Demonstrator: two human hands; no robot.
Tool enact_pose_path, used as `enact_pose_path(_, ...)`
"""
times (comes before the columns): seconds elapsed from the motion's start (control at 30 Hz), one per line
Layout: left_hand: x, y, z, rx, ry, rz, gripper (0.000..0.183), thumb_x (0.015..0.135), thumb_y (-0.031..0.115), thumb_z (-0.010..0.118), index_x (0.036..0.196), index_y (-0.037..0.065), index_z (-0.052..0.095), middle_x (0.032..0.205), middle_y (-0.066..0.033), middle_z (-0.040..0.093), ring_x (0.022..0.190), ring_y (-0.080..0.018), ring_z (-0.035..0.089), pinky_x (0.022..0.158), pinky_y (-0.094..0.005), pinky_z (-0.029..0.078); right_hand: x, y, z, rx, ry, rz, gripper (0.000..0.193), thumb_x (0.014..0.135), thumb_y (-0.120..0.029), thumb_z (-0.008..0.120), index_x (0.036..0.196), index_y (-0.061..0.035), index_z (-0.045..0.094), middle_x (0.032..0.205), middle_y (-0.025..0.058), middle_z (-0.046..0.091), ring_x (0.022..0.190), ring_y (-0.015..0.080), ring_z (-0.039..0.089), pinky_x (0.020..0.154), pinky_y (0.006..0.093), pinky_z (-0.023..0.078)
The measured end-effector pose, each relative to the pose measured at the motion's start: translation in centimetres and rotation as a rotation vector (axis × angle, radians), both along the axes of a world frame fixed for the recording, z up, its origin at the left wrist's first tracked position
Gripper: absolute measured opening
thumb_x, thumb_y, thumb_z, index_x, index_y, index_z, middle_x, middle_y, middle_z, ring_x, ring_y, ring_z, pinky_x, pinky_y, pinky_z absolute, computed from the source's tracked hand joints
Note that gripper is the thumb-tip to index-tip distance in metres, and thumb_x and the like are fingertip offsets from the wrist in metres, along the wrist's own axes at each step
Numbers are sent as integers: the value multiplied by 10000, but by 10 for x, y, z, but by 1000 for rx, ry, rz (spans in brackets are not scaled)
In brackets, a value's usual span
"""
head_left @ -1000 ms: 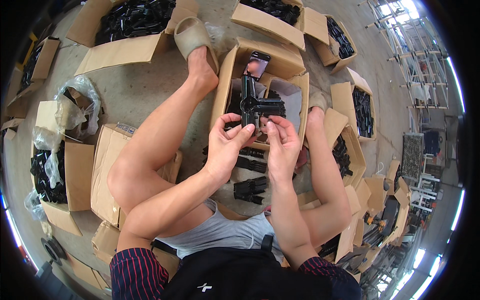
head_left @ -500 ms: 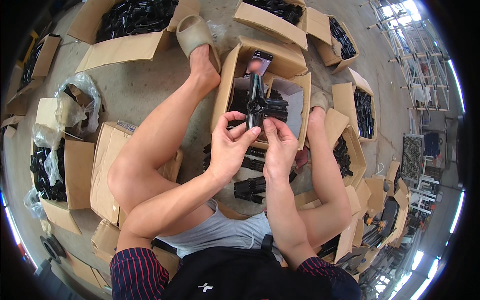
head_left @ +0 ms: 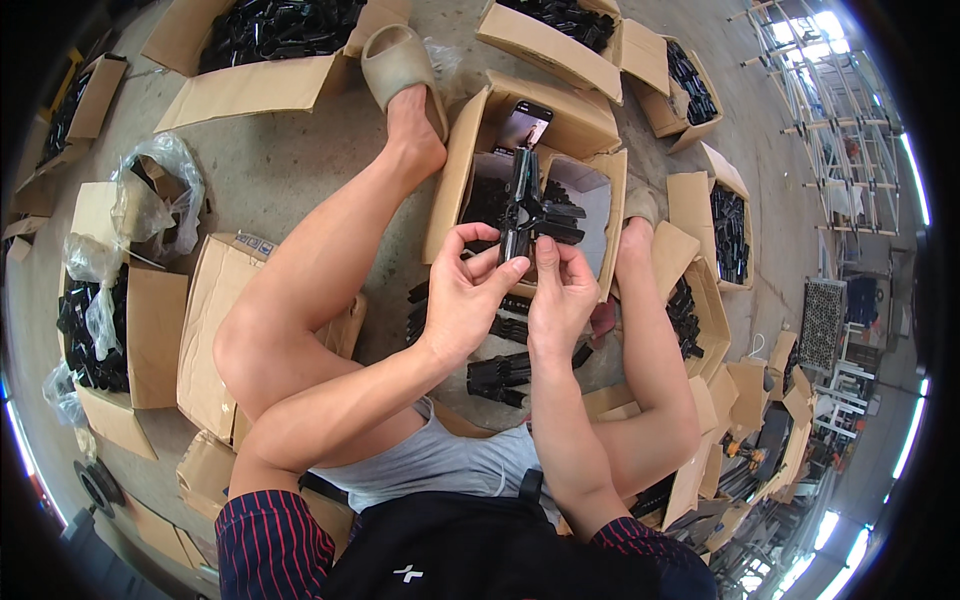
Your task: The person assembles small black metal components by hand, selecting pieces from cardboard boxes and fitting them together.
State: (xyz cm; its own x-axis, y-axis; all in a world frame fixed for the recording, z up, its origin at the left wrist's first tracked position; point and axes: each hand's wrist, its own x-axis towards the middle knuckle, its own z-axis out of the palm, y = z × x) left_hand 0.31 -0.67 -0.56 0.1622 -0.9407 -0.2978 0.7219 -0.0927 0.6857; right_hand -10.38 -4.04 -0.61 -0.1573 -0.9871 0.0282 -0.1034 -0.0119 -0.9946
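A glossy black branched plastic fitting (head_left: 521, 200) is held up between my hands, one arm pointing away and another to the right. The fingers and thumb of my left hand (head_left: 465, 300) close on its near end. My right hand (head_left: 558, 295) pinches it from the right side, just below the side arm. Behind the fitting stands an open cardboard box (head_left: 452, 165) between my legs, with small black parts (head_left: 572, 192) inside. A phone (head_left: 524, 128) leans against its far wall, screen lit. More black fittings (head_left: 500, 374) lie beneath my wrists.
Cardboard boxes full of black parts stand around me: far left (head_left: 245, 85), far right (head_left: 690, 80), right (head_left: 733, 225) and left (head_left: 160, 340). A clear plastic bag (head_left: 160, 195) hangs over one at left. Metal racks (head_left: 825, 120) stand along the right.
My hands keep the same grip on the black fitting, which has barely moved or turned. The picture on the phone screen has changed. The whole view has shifted slightly.
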Motion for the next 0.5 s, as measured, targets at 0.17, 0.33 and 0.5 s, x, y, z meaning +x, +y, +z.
enact_pose_path(0.17,-1,0,1,-8,-20,-10,368,943,-28,657,1209,17,407,1073,-148,719,945,-105,671,827,-253,571,0,0,6,1,8,9,238,967,-212,713,978,25,699,851,15,694,744,50,587,667,215,479)
enact_pose_path(0.33,-3,-1,-2,-13,-39,-11,363,943,-26,658,1203,16,409,1075,-156,719,941,-116,677,829,-260,575,-4,4,16,85,98,39,242,964,-190,711,1021,45,707,875,34,704,749,67,603,682,230,491)
enact_pose_path(0.5,3,2,-1,-9,-47,-2,358,945,-24,655,1201,16,407,1079,-165,714,934,-128,684,826,-269,579,-2,3,13,58,111,91,219,959,-154,702,1010,58,708,905,69,712,788,104,645,722,250,513)
